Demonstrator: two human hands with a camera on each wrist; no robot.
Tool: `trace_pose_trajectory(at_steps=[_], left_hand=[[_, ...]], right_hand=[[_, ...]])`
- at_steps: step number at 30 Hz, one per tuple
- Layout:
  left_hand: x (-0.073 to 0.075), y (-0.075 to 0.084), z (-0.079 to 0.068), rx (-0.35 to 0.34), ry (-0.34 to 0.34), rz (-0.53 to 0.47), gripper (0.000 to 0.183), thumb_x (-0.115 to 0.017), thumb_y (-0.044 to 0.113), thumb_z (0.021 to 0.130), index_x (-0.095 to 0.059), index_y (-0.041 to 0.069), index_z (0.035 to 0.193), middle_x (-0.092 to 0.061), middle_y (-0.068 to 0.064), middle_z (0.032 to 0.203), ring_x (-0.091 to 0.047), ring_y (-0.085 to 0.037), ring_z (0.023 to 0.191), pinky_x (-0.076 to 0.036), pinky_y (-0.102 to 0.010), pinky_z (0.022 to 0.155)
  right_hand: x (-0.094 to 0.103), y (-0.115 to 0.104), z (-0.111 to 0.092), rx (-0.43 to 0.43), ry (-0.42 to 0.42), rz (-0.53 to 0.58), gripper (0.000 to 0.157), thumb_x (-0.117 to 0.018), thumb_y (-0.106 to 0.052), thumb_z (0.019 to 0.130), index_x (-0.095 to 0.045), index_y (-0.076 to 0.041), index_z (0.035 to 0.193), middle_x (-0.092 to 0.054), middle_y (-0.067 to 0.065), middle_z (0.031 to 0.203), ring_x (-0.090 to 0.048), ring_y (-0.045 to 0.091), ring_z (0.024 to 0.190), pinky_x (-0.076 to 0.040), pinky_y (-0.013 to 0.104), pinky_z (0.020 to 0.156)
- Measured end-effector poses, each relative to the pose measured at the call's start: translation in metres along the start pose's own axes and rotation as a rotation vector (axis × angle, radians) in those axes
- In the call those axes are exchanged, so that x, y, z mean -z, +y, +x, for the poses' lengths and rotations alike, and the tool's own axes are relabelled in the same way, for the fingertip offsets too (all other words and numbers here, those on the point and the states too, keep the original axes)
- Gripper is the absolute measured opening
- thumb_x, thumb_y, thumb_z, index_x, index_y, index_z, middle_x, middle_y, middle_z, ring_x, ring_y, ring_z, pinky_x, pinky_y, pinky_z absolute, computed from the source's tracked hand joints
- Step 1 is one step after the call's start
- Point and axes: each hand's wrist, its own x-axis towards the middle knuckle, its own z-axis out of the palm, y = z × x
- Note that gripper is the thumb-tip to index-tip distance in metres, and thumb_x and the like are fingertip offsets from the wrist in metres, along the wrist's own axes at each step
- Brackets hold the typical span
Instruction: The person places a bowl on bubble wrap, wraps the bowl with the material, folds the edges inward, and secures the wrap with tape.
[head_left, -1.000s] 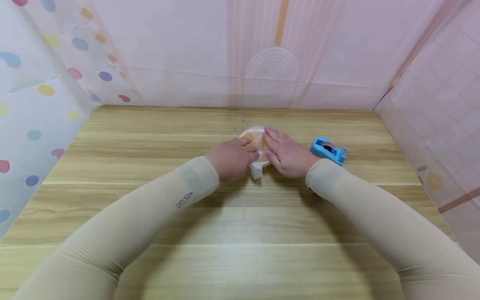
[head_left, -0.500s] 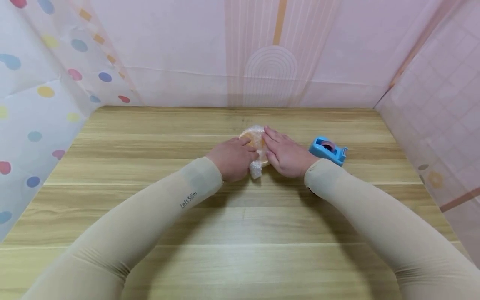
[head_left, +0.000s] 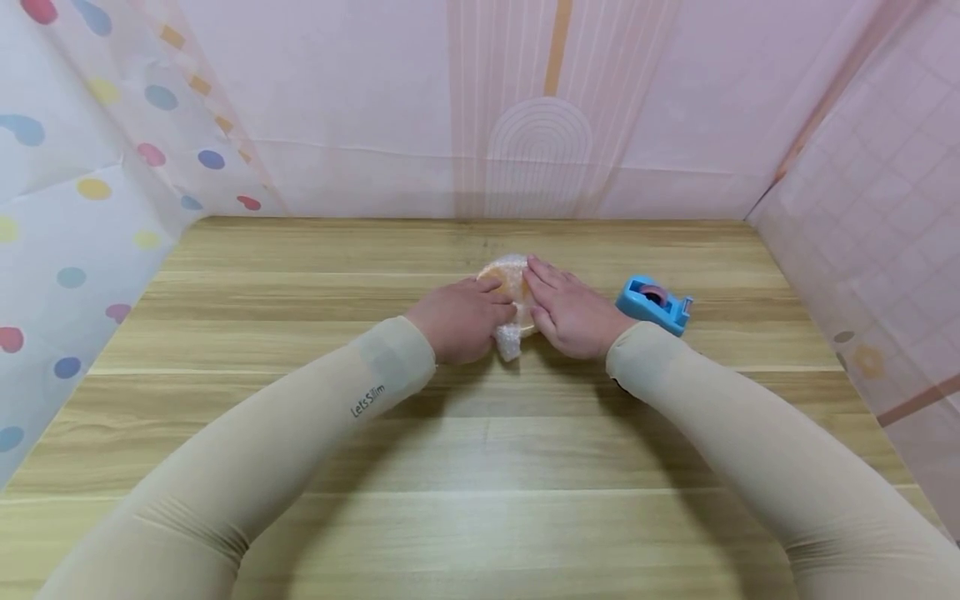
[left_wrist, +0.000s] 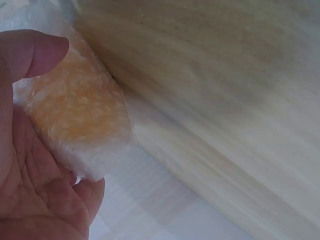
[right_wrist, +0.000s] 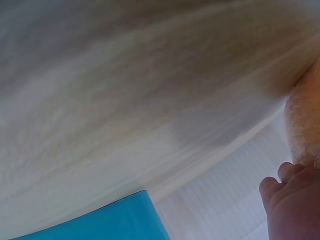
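Observation:
A round orange object in clear bubble wrap [head_left: 513, 268] sits on the wooden table, between both hands. A twisted end of the wrap hangs toward the near side. My left hand [head_left: 459, 322] holds it from the left; in the left wrist view the thumb [left_wrist: 45, 52] lies on one side of the wrapped object [left_wrist: 80, 107] and the fingers on the other. My right hand [head_left: 576, 317] lies on its right part with straight fingers together. In the right wrist view, those fingertips [right_wrist: 287, 172] touch the wrap's edge. The hands cover much of the object.
A blue tape dispenser [head_left: 637, 308] with a roll in it stands just right of my right hand, partly visible in the right wrist view too. Patterned sheets [head_left: 337, 179] line the table's back and sides.
Both hands stay on the wrapped object almost unchanged. The wrap's near end has swung very slightly left, and the whole view shifts a little.

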Motion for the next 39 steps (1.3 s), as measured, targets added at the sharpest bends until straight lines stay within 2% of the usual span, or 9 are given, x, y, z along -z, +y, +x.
trace_pose_trajectory(at_steps=[4, 13, 27, 33, 39], left_hand=[[0.0, 0.0, 0.002, 0.014, -0.005, 0.004, 0.056, -0.047, 0.02, 0.103, -0.047, 0.015, 0.16, -0.042, -0.002, 0.168, -0.027, -0.03, 0.162, -0.023, -0.049, 0.134], [0.011, 0.006, 0.005, 0.043, -0.078, 0.049, 0.058, -0.053, 0.025, 0.104, -0.046, 0.016, 0.16, -0.042, 0.0, 0.168, -0.027, -0.03, 0.162, -0.025, -0.053, 0.133], [0.008, 0.001, 0.005, 0.037, -0.077, -0.075, 0.063, -0.056, 0.023, 0.1, -0.045, 0.018, 0.161, -0.043, 0.0, 0.167, -0.021, -0.031, 0.164, -0.02, -0.054, 0.134], [0.007, 0.003, 0.007, 0.053, -0.093, -0.042, 0.065, -0.054, 0.021, 0.1, -0.04, 0.026, 0.164, -0.038, 0.002, 0.17, -0.018, -0.03, 0.164, -0.019, -0.054, 0.134], [0.01, 0.007, 0.007, 0.051, -0.104, 0.008, 0.064, -0.053, 0.022, 0.1, -0.041, 0.027, 0.163, -0.04, 0.002, 0.169, -0.02, -0.032, 0.164, -0.021, -0.057, 0.133]], right_hand=[[0.0, 0.0, 0.001, -0.002, 0.001, -0.004, 0.066, -0.032, -0.038, 0.114, -0.011, -0.009, 0.17, 0.0, 0.005, 0.179, -0.002, 0.023, 0.167, -0.012, 0.049, 0.136], [0.002, -0.002, 0.001, 0.002, 0.005, -0.002, 0.065, -0.033, -0.036, 0.114, -0.012, -0.009, 0.169, -0.001, 0.005, 0.179, -0.003, 0.024, 0.167, -0.012, 0.049, 0.136], [-0.001, -0.002, 0.002, -0.008, 0.0, 0.001, 0.065, -0.032, -0.036, 0.114, -0.012, -0.009, 0.169, 0.0, 0.004, 0.179, -0.002, 0.022, 0.167, -0.011, 0.048, 0.137], [-0.002, -0.001, 0.002, -0.005, -0.009, -0.004, 0.065, -0.031, -0.038, 0.114, -0.011, -0.009, 0.169, 0.001, 0.004, 0.179, -0.001, 0.022, 0.167, -0.01, 0.049, 0.137], [0.0, -0.002, 0.0, -0.012, -0.012, 0.001, 0.065, -0.031, -0.038, 0.114, -0.012, -0.01, 0.169, 0.0, 0.004, 0.179, 0.0, 0.022, 0.167, -0.01, 0.049, 0.137]])
